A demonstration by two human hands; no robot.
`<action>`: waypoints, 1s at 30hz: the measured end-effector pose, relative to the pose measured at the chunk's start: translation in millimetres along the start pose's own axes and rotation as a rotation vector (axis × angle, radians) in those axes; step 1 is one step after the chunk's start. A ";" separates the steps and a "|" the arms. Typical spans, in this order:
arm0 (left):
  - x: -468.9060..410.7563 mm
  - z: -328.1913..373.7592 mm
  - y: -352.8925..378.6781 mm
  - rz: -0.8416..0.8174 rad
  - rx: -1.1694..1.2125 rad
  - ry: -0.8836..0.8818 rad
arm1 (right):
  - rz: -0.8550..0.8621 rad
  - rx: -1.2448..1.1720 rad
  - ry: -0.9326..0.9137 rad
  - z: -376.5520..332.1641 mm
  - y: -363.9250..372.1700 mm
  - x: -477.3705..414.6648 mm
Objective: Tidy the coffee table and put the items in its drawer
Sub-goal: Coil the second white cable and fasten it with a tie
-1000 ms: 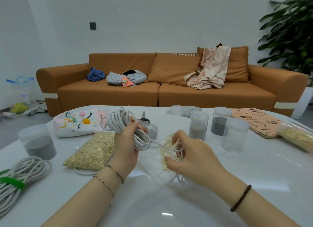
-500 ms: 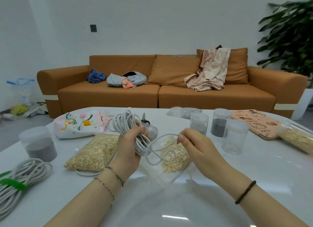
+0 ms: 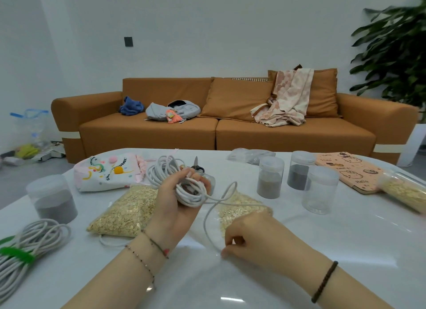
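Observation:
My left hand (image 3: 177,199) grips a coiled bundle of white cable (image 3: 164,170) above the white coffee table (image 3: 322,251). A loose length of the same cable loops out to the right and down to my right hand (image 3: 249,236), which pinches it low near the tabletop. Under the hands lie two clear bags of oats (image 3: 124,210), one left and one partly hidden behind my right hand. A second white cable bundle with a green tie (image 3: 25,246) lies at the table's left edge. No drawer is in view.
On the table stand lidded clear jars: one with grey powder at left (image 3: 51,198), three at right (image 3: 269,177), plus a patterned pouch (image 3: 106,172), scissors (image 3: 196,165), a pink notebook (image 3: 350,170) and an oat tube (image 3: 405,191). An orange sofa (image 3: 230,133) stands behind.
My right hand has dropped from beside the coil down toward the tabletop, drawing the loose cable out into a longer loop. My left hand keeps its hold on the coil.

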State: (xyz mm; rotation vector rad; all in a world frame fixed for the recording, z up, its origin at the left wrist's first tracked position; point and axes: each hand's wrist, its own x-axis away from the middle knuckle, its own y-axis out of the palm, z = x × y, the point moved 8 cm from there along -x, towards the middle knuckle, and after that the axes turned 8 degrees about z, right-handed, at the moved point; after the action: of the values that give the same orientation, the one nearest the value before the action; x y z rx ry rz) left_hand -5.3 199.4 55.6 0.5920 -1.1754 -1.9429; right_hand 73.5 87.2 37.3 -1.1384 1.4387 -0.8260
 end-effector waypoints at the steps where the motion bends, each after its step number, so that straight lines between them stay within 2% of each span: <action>1: 4.0 -1.1 6.6 -0.041 0.030 -0.022 | 0.005 -0.018 0.041 2.4 0.7 0.2; 7: 23.4 -18.4 28.1 -0.278 0.085 -0.246 | 0.131 -0.167 0.244 17.2 -3.1 0.0; 10: 25.7 -26.6 28.5 -0.336 0.017 -0.308 | 0.226 -0.501 0.282 17.1 -0.5 -4.0; 13: 24.2 -31.1 25.4 -0.366 -0.003 -0.360 | 0.306 -0.808 0.486 26.8 6.1 -4.2; 15: 22.8 -30.5 23.7 -0.379 -0.009 -0.368 | 0.285 -1.083 0.673 33.4 11.2 -2.4; 17: 19.7 -29.9 20.9 -0.366 -0.008 -0.364 | 0.241 -1.220 0.726 35.9 8.4 -1.7; 21: 11.4 -25.7 15.3 -0.290 -0.021 -0.264 | 0.222 -0.954 0.447 35.0 -10.8 -4.0; 27: 1.5 -10.0 10.4 -0.221 -0.001 -0.117 | 0.189 -0.966 0.329 28.9 -2.4 -6.7; 30: 2.4 -9.9 12.6 -0.234 0.002 -0.130 | 0.180 -0.624 0.269 34.0 1.7 -5.5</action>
State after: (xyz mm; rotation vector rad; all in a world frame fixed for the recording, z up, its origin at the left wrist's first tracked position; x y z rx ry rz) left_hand 5.0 188.8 62.2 0.6358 -1.2337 -2.2061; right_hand 106.2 96.1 31.1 -1.3579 2.0784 -0.4146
